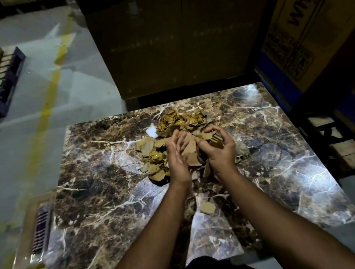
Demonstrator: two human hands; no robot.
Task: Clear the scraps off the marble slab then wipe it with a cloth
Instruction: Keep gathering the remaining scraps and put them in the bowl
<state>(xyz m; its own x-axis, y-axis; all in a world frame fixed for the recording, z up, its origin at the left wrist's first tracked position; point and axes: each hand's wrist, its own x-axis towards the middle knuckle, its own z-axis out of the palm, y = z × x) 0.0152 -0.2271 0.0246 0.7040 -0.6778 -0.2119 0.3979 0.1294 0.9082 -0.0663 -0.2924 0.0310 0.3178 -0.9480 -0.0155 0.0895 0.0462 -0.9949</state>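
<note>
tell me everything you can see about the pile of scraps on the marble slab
The pile of scraps lies mid-slab toward the far edge of the marble slab: torn brown cardboard bits, crumpled shiny yellow pieces, and one white piece at its left. The left hand is open against its near side; the right hand curls around a bunch of brown pieces. One loose brown scrap lies apart, nearer the person.

Head-mounted, steeply downward, seemingly close.
</note>
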